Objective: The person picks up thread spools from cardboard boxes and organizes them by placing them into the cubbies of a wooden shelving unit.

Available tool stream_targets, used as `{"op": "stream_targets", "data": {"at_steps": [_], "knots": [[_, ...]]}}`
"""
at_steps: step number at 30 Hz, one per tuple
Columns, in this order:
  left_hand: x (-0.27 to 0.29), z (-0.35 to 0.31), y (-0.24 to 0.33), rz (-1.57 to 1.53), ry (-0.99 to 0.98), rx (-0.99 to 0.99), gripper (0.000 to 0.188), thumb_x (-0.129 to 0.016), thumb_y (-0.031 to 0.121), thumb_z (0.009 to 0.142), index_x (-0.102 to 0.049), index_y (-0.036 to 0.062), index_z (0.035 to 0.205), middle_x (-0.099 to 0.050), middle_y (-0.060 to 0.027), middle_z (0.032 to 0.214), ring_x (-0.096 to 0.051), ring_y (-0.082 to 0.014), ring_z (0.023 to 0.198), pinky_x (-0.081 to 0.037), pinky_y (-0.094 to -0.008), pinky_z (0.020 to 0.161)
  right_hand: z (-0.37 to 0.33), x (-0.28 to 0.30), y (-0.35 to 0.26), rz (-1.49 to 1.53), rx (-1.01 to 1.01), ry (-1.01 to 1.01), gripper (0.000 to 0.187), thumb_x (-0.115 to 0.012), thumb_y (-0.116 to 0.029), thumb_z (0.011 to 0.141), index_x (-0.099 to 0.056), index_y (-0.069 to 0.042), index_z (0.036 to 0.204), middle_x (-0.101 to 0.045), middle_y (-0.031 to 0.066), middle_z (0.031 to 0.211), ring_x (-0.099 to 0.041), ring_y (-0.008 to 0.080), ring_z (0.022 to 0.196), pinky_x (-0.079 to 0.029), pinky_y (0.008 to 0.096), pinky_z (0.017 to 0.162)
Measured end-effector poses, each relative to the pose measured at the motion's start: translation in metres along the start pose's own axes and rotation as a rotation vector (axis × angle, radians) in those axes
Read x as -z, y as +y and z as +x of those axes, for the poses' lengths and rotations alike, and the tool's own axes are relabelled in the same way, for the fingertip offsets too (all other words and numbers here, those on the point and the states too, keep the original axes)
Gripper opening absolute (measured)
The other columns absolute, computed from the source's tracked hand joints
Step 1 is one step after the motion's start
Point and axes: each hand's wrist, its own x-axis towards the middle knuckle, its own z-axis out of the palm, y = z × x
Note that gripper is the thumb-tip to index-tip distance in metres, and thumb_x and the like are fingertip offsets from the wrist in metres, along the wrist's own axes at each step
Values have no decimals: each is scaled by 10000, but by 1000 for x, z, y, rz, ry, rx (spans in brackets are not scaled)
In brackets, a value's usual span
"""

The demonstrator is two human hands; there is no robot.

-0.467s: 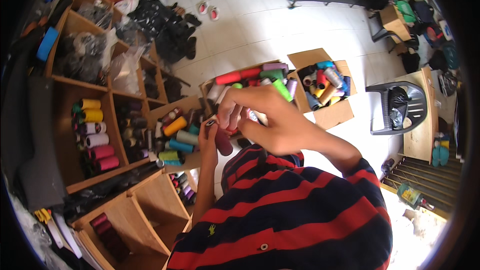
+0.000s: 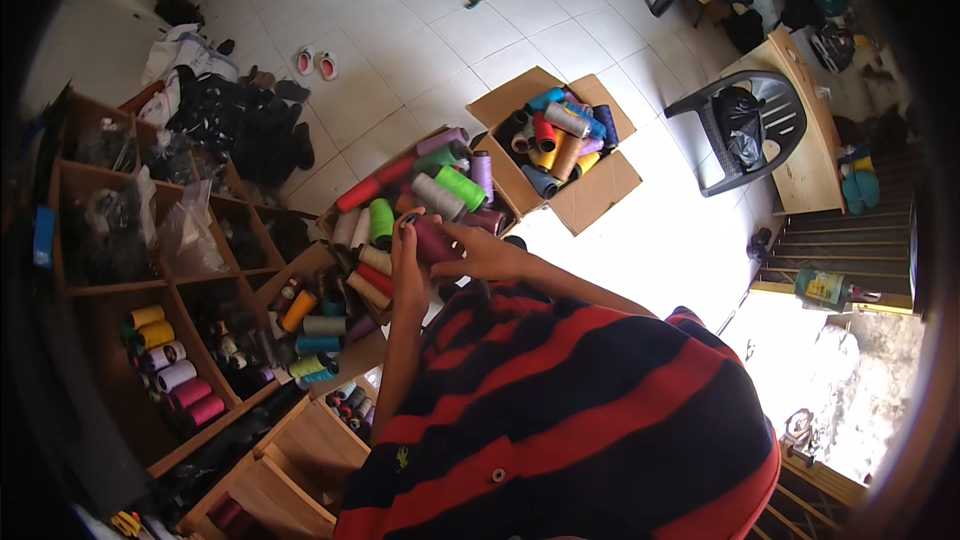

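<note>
Maroon spool point(image 2: 434, 241) of thread held up in front of the striped shirt point(image 2: 560, 390), grasped from both sides. Left hand point(image 2: 408, 252) curled round its left end, fingers upright. Right hand point(image 2: 487, 254) comes in from the right, fingers and thumb bent against the other side; exact fingertip contact too small to make out. Both hands closed about the same spool, neither spread.

Beyond the hands, a heap of spools in an open carton: gray spool point(image 2: 438, 197) and lime spool point(image 2: 461, 187) lying side by side, touching, lilac spool point(image 2: 482, 175) just right of them. Farther right, a cardboard box point(image 2: 597, 194), flaps out, piled with mixed spools; brown spool point(image 2: 566, 157) among them. Left of the left forearm, more spools, including an orange spool point(image 2: 299, 311).

Far left, wooden shelf point(image 2: 118, 288): one compartment has a column of spools, yellow spool point(image 2: 157, 333) near the top, pink spool point(image 2: 206, 409) at the bottom. On the tiled floor point(image 2: 390, 30), a pair of slippers point(image 2: 328, 66). Off right, dark chair point(image 2: 690, 105) with a black bag point(image 2: 740, 125) on its seat.
</note>
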Motion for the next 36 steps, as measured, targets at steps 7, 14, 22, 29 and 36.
{"op": "stream_targets", "data": {"at_steps": [7, 14, 22, 29, 36], "knots": [[-20, 15, -18, 433, 44, -5, 243, -627, 108, 903, -576, 32, 1128, -646, -76, 1014, -644, -158, 873, -510, -296, 791, -18, 79, 36, 1000, -139, 108, 453, -698, -236, 854, -498, -51, 1217, -575, 99, 1089, -587, 184, 959, -476, 309, 801], [-77, 30, -67, 637, -158, 11, 224, -666, 21, 865, -574, 10, 1068, -651, -72, 919, -653, -151, 828, -523, -281, 745, -14, 113, 76, 818, -118, 57, 507, -681, -188, 854, -428, -99, 1285, -574, 106, 1167, -602, 187, 954, -514, 298, 761], [-65, 45, -82, 829, 246, 87, 254, -548, 257, 964, -578, 45, 1101, -649, -73, 1004, -642, -177, 931, -525, -312, 788, -21, 170, 107, 815, -206, -211, 709, -664, -136, 835, -295, -58, 1436, -521, 161, 1297, -555, 275, 1171, -511, 366, 917], [-61, 48, -81, 157, 515, 64, 334, -510, 327, 977, -540, 25, 1118, -644, -127, 988, -677, -267, 859, -553, -358, 715, -38, 185, 87, 1241, -180, -328, 782, -676, -41, 787, -274, -99, 1456, -283, 168, 1482, -357, 280, 1355, -437, 393, 1030], [-34, 31, -105, -45, 488, 36, 442, -520, 341, 970, -400, 103, 1323, -547, -145, 1220, -633, -283, 1012, -541, -418, 843, -36, 116, 20, 1064, -317, -724, 518, -644, -87, 858, -416, -97, 1323, -476, 119, 1273, -528, 257, 1141, -514, 372, 845]]}}
